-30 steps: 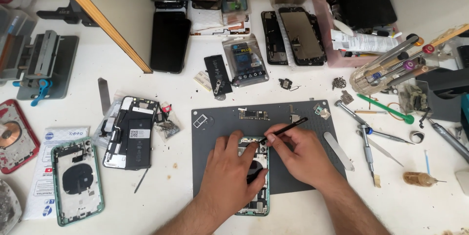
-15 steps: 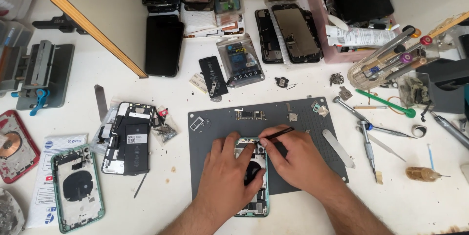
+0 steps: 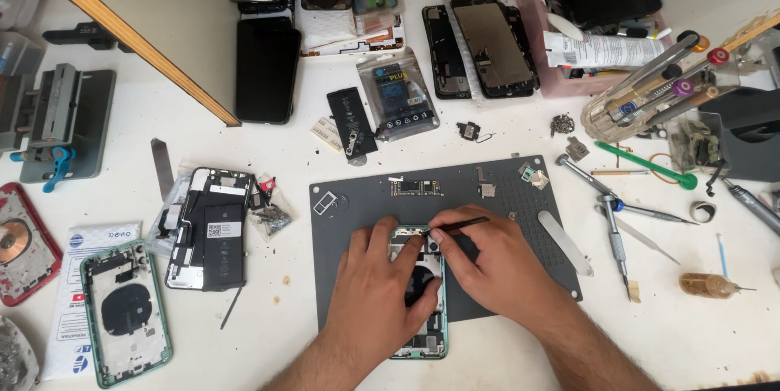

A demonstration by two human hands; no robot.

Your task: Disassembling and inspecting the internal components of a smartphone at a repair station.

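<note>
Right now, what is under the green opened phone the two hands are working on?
The green opened phone lies on a dark grey work mat, its lower end on the white table. The left hand and right hand cover much of it.

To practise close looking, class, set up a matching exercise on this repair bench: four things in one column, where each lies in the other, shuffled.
1 left hand
2 right hand
3 green spudger
4 opened phone with black battery

a right of the grey mat
b left of the mat
c holds black tweezers
d rests on the green phone

Pairs: 1-d, 2-c, 3-a, 4-b
</note>
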